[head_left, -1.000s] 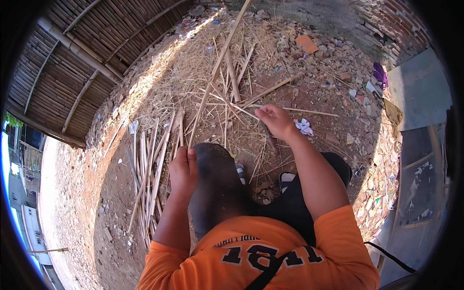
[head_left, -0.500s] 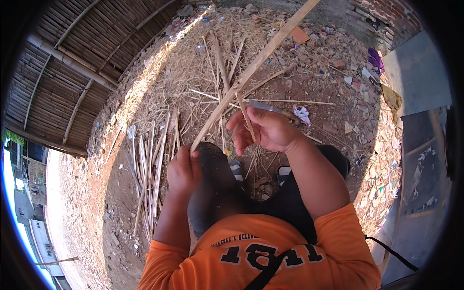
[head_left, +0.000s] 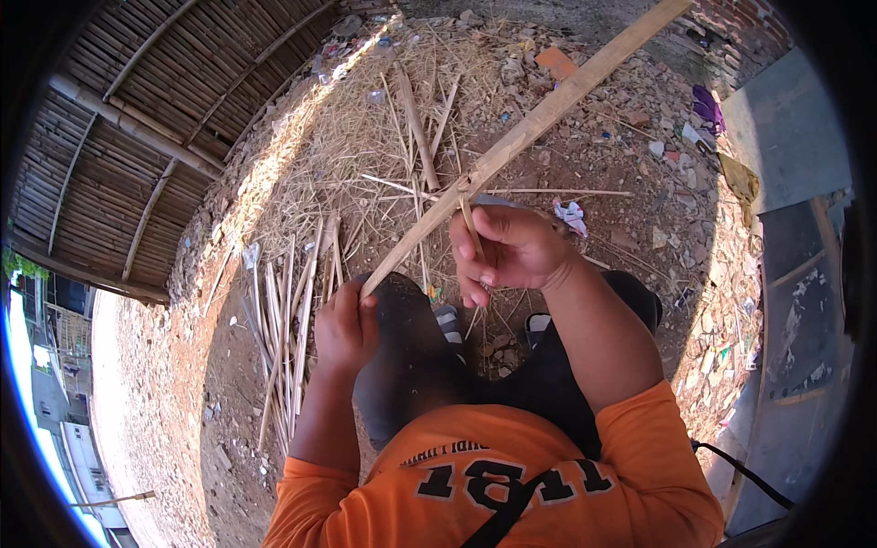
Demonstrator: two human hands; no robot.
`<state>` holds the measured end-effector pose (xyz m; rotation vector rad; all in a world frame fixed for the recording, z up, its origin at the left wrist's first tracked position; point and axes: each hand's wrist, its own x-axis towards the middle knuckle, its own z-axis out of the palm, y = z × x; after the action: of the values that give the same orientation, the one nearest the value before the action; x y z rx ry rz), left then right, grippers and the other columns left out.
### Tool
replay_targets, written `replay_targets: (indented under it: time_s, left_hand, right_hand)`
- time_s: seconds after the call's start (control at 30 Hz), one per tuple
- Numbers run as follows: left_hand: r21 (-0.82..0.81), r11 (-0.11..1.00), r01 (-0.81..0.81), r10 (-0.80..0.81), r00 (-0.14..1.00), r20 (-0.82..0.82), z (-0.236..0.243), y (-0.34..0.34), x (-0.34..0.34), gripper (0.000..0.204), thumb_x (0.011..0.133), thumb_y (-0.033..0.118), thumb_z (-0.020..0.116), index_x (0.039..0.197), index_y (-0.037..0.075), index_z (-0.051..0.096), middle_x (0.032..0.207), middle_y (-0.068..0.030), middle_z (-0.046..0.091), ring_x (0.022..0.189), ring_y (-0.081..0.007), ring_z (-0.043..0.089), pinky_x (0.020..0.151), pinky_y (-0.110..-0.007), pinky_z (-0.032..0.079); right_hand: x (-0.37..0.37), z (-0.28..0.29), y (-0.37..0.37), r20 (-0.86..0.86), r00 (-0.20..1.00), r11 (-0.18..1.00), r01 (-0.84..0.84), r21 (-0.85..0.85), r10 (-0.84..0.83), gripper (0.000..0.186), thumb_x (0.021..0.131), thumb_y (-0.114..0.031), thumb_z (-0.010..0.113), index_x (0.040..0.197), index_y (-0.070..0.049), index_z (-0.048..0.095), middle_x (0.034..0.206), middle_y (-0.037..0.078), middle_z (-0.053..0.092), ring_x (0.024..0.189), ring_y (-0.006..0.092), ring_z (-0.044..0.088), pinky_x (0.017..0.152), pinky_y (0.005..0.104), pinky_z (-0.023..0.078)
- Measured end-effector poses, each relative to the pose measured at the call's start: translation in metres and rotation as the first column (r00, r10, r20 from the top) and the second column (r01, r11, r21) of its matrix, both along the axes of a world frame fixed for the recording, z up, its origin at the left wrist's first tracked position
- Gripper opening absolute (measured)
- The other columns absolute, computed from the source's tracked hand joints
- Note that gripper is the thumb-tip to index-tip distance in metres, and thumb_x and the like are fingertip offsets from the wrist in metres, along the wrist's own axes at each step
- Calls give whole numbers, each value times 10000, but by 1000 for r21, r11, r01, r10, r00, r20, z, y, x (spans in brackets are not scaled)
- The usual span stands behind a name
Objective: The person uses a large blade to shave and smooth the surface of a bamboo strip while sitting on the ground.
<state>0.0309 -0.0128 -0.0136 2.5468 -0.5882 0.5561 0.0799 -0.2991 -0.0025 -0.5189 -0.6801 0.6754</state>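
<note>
A long flat bamboo strip (head_left: 539,119) slants from my left knee up to the far right. My left hand (head_left: 345,331) is closed round its near end. At the strip's middle, a thin bamboo sliver (head_left: 468,215) hangs down from its edge; whether it is still joined there I cannot tell. My right hand (head_left: 513,248) has its fingers curled round this sliver, thumb on top, just below the strip. Behind the right hand, a knife blade (head_left: 498,200) lies on the ground, mostly hidden.
Cut bamboo strips (head_left: 297,320) lie in a bundle left of my left knee. Thicker bamboo pieces (head_left: 416,128) and straw-like shavings (head_left: 311,173) cover the ground ahead. Rubble (head_left: 639,146) spreads to the right. A bamboo wall (head_left: 137,137) stands at left, grey panels (head_left: 795,137) at right.
The long strip's far end has swung to the right, its near end staying in my left hand. My right hand has moved slightly right, its fingers curling closer round the sliver.
</note>
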Motion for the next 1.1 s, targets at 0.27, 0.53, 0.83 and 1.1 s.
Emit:
replay_targets:
  time_s: [0.27,0.53,0.83,1.1]
  left_hand:
    - [-12,1000,-17,17,1000,-4,1,-3,1,168,978,171,549,1017,11,583,668,-202,573,591,-428,579,524,-489,437]
    - [-2,999,-46,45,998,-39,4,-6,-4,174,988,178,530,1014,14,581,652,-197,567,578,-425,585,509,-489,440]
    - [35,990,-136,137,990,-27,12,-12,-13,165,987,203,547,986,42,581,649,-199,588,581,-432,596,505,-501,444]
    - [19,984,-175,176,977,-119,18,-25,-17,175,1006,177,499,920,27,532,616,-211,540,573,-444,555,519,-509,400]
  right_hand:
    - [0,0,0,-146,986,994,70,-89,-83,394,998,-467,551,879,-92,581,619,-53,395,521,56,373,497,225,326]
    - [-1,6,1,13,928,901,366,-231,-373,335,1010,-377,579,858,-78,597,623,-69,376,529,25,325,497,206,290]
    - [6,2,2,658,425,271,905,-327,-622,296,1006,-303,601,978,-13,657,724,2,615,614,100,537,561,319,454]
    - [0,12,15,934,-27,-224,973,-57,-357,236,976,-233,602,847,-36,585,665,139,620,605,333,611,534,431,461]
